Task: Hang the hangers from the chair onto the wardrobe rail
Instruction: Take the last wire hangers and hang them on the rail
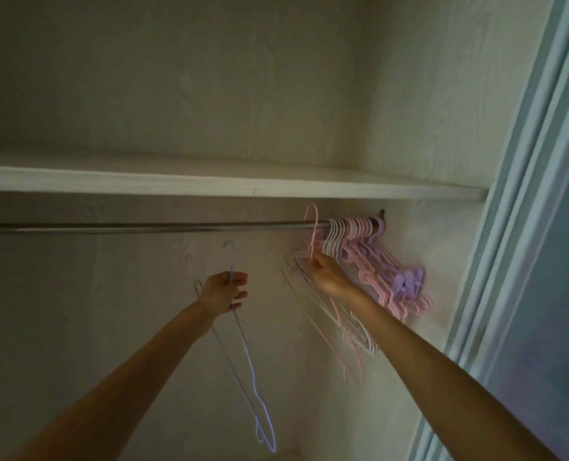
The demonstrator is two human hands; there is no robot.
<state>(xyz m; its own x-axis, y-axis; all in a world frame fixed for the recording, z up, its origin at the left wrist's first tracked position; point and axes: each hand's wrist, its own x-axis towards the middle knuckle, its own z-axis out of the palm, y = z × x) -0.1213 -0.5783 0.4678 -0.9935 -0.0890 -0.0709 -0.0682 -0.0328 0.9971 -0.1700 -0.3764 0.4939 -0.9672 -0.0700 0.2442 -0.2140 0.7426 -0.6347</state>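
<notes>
A: Wardrobe interior, pale wood-grain walls, white shelf [209, 184] across the top, metal rail [143, 226] just under it. Sliding door frame [526, 194] at the right edge.

B: Hands?

A: Left hand [223, 294] is curled round a blue wire hanger [243, 347], gripping it near the neck; hook points up, below the rail and not touching it. The body hangs down past the forearm.

B: Right?

A: Right hand [326, 271] pinches a pink hanger [313, 227] just under its hook; the hook sits at rail level (over it or only beside it, I cannot tell, blurred).

B: Rest of the hangers?

A: Bunch of hung hangers [369, 257], white, pink and purple, packed at the rail's right end against the side wall. Several thin ones hang tilted beneath the right wrist.
</notes>
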